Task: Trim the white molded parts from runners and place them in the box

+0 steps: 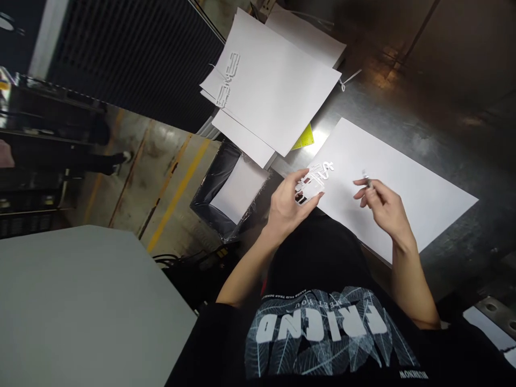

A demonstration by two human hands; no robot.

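A large white sheet (403, 183) lies on the dark metal table (443, 107) in front of me. My left hand (288, 201) pinches its near left corner, where cut-out lettering (316, 180) stands up from the sheet. My right hand (381, 201) hovers over the middle of the sheet, its fingers closed on a small thin metal tool (366, 177); what kind of tool I cannot tell.
A stack of white sheets (278, 91) with cut-out lettering (228, 78) lies at the table's far left edge, a yellow piece (305, 138) under it. Below the edge stands a black-bagged bin (229, 188) holding white scraps. A grey surface (80, 301) fills the lower left.
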